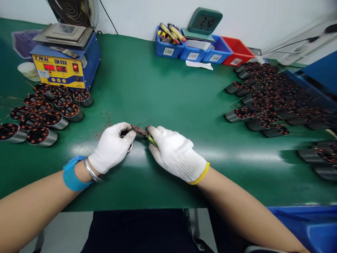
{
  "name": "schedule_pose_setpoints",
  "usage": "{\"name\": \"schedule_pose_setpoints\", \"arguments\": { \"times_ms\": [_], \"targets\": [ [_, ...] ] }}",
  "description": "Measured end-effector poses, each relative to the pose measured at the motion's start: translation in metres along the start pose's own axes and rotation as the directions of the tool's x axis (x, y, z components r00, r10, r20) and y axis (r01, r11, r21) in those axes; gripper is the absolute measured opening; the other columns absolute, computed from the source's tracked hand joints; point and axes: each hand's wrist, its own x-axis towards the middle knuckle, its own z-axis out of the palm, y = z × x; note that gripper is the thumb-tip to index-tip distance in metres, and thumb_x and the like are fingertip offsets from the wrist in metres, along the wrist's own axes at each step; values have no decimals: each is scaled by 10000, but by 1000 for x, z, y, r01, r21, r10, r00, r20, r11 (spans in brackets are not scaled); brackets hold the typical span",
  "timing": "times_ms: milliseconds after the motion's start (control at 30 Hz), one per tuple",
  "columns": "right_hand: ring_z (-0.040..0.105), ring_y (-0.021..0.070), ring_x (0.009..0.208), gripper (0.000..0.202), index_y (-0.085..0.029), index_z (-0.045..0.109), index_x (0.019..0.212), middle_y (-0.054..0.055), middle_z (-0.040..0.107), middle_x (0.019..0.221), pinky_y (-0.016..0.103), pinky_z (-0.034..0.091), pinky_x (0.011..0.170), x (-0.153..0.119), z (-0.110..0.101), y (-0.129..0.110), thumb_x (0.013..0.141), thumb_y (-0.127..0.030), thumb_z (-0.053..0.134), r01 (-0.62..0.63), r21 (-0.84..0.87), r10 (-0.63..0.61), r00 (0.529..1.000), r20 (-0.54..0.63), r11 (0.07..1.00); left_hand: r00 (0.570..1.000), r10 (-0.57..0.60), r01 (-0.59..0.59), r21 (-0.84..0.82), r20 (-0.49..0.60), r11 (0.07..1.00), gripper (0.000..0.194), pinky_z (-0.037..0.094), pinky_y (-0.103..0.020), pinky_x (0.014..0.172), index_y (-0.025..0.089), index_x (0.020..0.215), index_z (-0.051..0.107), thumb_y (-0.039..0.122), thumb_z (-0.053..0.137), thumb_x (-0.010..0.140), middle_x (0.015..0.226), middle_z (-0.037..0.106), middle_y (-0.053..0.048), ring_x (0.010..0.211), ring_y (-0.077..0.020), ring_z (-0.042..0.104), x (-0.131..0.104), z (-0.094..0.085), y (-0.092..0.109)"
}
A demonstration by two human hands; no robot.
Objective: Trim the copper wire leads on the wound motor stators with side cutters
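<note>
My left hand [112,146], in a white glove, is closed round a motor stator [130,147], a metal ring with copper windings mostly hidden by the fingers. My right hand [175,151], gloved with a yellow cuff, grips diagonal cutters [142,132] by their green handles. The cutters' dark jaws reach to the left fingertips at the stator's top, where a thin wire sticks out. Whether the jaws are closed on a wire I cannot tell. Loose copper wire scraps [105,126] lie on the green table just beyond my left hand.
Several wound stators [42,136] stand at left before a blue-yellow soldering pot unit [65,59]. Many more stators [263,95] crowd the right. Blue bins [168,51], a red bin [237,49] and a digital clock [205,21] line the back. A blue crate [302,221] sits lower right.
</note>
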Motion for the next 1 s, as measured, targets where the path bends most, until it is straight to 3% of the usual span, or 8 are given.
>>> {"name": "schedule_pose_setpoints", "arguments": {
  "times_ms": [100,200,333,467,667,767,867,1000],
  "targets": [
    [657,271,773,398,-223,498,1309,82,650,1047,307,330,463,4,-3,-3,937,-323,395,-15,13,14,999,42,1000,1000,-8,7,67,26,998,230,463,-284,551,187,840,672,367,529,838,637,641,-2,551,-165,572,0,-4,3],
    [669,275,788,386,-217,497,1303,92,661,1067,298,337,461,3,-6,-1,945,-319,394,-18,17,17,997,78,1000,998,67,-69,282,20,957,347,525,-337,737,188,1002,688,449,585,797,890,719,-58,792,-232,666,0,-11,7],
    [671,260,784,354,-221,509,1267,91,676,1052,278,340,482,-2,-6,5,961,-310,356,-30,32,27,997,72,999,991,125,-122,646,41,754,760,521,-402,752,180,1145,618,693,692,589,1116,668,-139,929,-338,656,0,-22,10],
    [661,269,771,331,-222,539,1205,87,681,1001,279,346,505,-5,-1,10,964,-332,341,-37,26,36,998,48,999,980,86,-195,790,179,582,439,439,-345,586,231,848,616,637,610,681,825,654,-59,714,-271,631,-1,-25,11],
    [656,281,874,378,-233,534,1281,101,676,1111,307,404,595,-2,-5,22,951,-340,382,-40,227,33,999,31,973,981,78,-191,801,178,568,321,443,-327,596,223,794,584,539,581,734,792,638,-42,690,-237,625,-2,-23,14],
    [653,242,869,378,-254,563,1273,75,690,1102,325,437,684,5,-4,30,938,-370,432,-65,538,40,998,58,840,979,130,-203,786,157,584,303,482,-340,632,214,849,604,504,580,764,860,649,-52,728,-245,648,-6,-19,15],
    [621,185,687,377,-221,626,1158,40,703,879,307,450,637,14,6,30,892,-470,532,-112,826,15,992,125,553,942,280,-320,736,183,597,318,531,-348,720,197,1060,619,384,579,806,1054,648,-76,852,-251,673,-10,-14,11],
    [571,148,606,391,-206,655,983,-1,666,742,268,431,555,20,18,25,706,-463,758,-70,961,-146,983,112,266,761,544,-629,609,354,483,425,552,-347,828,168,1250,561,202,565,827,1290,580,-129,1021,-254,654,-10,-12,2]
  ]
}}
